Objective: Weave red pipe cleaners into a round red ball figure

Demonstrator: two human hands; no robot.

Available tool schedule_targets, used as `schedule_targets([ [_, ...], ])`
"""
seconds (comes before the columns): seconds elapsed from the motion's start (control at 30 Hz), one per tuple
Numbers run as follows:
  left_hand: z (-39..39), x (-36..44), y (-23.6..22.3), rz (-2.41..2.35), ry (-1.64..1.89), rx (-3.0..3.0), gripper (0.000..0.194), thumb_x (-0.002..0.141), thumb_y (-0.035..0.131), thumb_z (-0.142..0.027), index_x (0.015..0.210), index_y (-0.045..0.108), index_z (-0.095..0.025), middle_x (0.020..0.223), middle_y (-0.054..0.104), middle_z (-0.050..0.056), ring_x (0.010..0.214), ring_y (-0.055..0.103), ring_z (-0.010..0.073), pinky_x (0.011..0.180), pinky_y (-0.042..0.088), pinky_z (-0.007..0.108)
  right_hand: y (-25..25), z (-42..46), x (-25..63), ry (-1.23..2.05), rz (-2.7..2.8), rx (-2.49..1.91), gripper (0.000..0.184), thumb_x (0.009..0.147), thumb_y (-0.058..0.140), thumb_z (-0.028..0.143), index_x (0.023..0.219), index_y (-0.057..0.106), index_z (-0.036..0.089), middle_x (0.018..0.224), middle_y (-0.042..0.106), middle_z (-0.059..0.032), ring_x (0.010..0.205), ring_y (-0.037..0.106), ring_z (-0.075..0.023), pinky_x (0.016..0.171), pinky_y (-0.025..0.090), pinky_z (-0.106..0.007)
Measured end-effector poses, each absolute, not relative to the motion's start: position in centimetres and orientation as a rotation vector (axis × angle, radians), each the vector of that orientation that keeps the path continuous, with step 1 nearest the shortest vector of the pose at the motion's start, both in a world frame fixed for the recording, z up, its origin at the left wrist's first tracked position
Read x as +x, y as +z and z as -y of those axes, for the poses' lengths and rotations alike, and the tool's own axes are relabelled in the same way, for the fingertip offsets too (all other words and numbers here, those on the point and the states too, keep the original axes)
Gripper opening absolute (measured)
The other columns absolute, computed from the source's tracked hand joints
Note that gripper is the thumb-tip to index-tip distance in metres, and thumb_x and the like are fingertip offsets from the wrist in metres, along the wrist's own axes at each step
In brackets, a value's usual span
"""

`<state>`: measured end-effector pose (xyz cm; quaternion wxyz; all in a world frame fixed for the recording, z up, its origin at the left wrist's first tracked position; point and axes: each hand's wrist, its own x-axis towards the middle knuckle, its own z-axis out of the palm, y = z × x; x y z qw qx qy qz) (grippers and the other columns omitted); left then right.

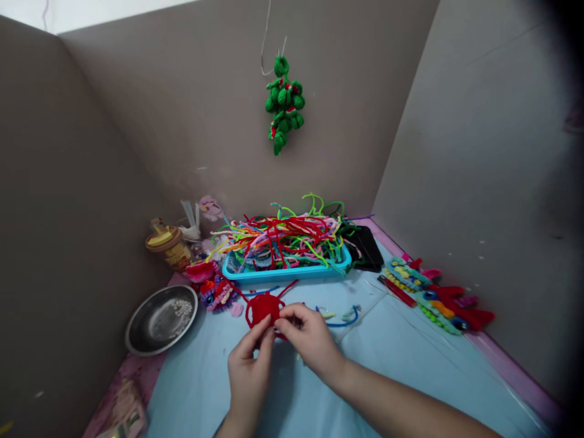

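A red piece made of fuzzy pipe cleaners, with a dense round middle, side loops and loose ends sticking up, is held above the light blue table cover. My left hand pinches its lower edge between thumb and fingers. Close beside it, my right hand grips the piece's right side, fingertips almost meeting those of the left. The fingers hide part of the lower edge. Behind the right hand lie a blue pipe cleaner and small pale scraps.
A blue tray heaped with coloured pipe cleaners stands at the back. A metal bowl with small white bits, a lidded cup and red-handled pliers lie around. Finished colourful figures rest at right. A green ornament hangs above.
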<state>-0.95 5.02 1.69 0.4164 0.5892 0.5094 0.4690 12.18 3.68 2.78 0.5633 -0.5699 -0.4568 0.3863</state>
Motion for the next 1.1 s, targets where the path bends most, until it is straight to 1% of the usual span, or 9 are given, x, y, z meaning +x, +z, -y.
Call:
schedule_targets([
  [0.3,-4.9,-1.0,1.8,-1.245,1.144,1.462,0.031,0.071,0.066,-0.038,0.096,0.072,-0.02,0.099,0.071,0.009,0.087,0.067,0.0245,0.08,0.053,0.034,2.8,-3.9,12.3,0.865,1.172,-1.297,0.011,0.075,0.055,0.016,0.064,0.055,0.018,0.065,0.054,0.0017,0.067,0.052,-0.0136,0.064,0.041,-0.024],
  [0.4,-5.3,-1.2,1.8,-1.252,1.149,1.395,0.036,0.071,0.065,-0.04,0.099,0.071,-0.02,0.101,0.071,0.009,0.091,0.066,0.024,0.084,0.051,0.034,2.9,-4.2,12.7,0.778,1.242,-1.289,0.011,0.077,0.056,0.018,0.066,0.057,0.018,0.072,0.057,-0.0006,0.075,0.054,-0.0151,0.071,0.041,-0.026],
  [0.5,-5.9,-1.5,2.0,-1.282,1.191,1.311,0.042,0.07,0.065,-0.041,0.105,0.068,-0.019,0.105,0.07,0.009,0.098,0.063,0.0239,0.089,0.047,0.036,3.0,-4.4,13.0,0.672,1.347,-1.318,0.006,0.073,0.063,0.023,0.076,0.059,0.018,0.086,0.058,-0.0031,0.084,0.054,-0.0169,0.075,0.041,-0.027],
  [0.6,-6.4,-1.7,2.2,-1.287,1.22,1.254,0.046,0.07,0.066,-0.041,0.109,0.066,-0.017,0.108,0.068,0.01,0.1,0.062,0.0238,0.09,0.046,0.036,3.0,-4.4,12.7,0.757,1.468,-1.363,0.009,0.071,0.065,0.021,0.079,0.06,0.019,0.08,0.06,-0.0002,0.075,0.055,-0.0154,0.065,0.04,-0.024],
  [0.63,-6.5,-1.7,2.3,-1.28,1.23,1.247,0.046,0.07,0.066,-0.041,0.11,0.065,-0.017,0.108,0.068,0.011,0.101,0.062,0.0238,0.09,0.046,0.036,3.1,-4.4,12.5,0.798,1.502,-1.359,0.003,0.073,0.062,0.019,0.076,0.06,0.02,0.074,0.061,0.0011,0.071,0.056,-0.0144,0.063,0.039,-0.023],
  [0.7,-6.6,-1.7,2.3,-1.265,1.261,1.246,0.045,0.07,0.066,-0.039,0.109,0.066,-0.017,0.109,0.068,0.011,0.103,0.061,0.0236,0.091,0.046,0.036,3.5,-4.4,12.1,0.821,1.545,-1.34,0.011,0.077,0.055,0.014,0.068,0.06,0.019,0.067,0.061,0.0024,0.066,0.056,-0.0129,0.061,0.037,-0.022],
  [0.8,-7.0,-1.8,1.9,-1.264,1.302,1.278,0.042,0.07,0.066,-0.037,0.107,0.067,-0.017,0.107,0.068,0.01,0.096,0.063,0.0222,0.084,0.048,0.033,4.7,-4.2,12.0,0.742,1.545,-1.335,0.015,0.078,0.052,0.015,0.065,0.058,0.019,0.064,0.06,0.0029,0.063,0.054,-0.0122,0.06,0.036,-0.022],
  [0.9,-7.5,-2.0,1.3,-1.299,1.337,1.348,0.043,0.072,0.064,-0.039,0.108,0.066,-0.016,0.099,0.07,0.009,0.071,0.063,0.0172,0.066,0.051,0.029,5.8,-3.6,12.7,0.707,1.449,-1.315,0.014,0.081,0.048,0.018,0.07,0.055,0.019,0.063,0.055,0.0033,0.061,0.049,-0.0116,0.056,0.034,-0.021],
  [1.1,-7.1,-1.5,1.3,-1.187,1.363,1.429,0.04,0.07,0.066,-0.039,0.103,0.068,-0.016,0.093,0.071,0.009,0.071,0.062,0.0168,0.062,0.048,0.026,5.2,-1.8,14.0,0.75,1.154,-1.24,0.019,0.082,0.047,0.031,0.068,0.051,0.019,0.06,0.05,0.0032,0.059,0.046,-0.012,0.056,0.036,-0.023],
])
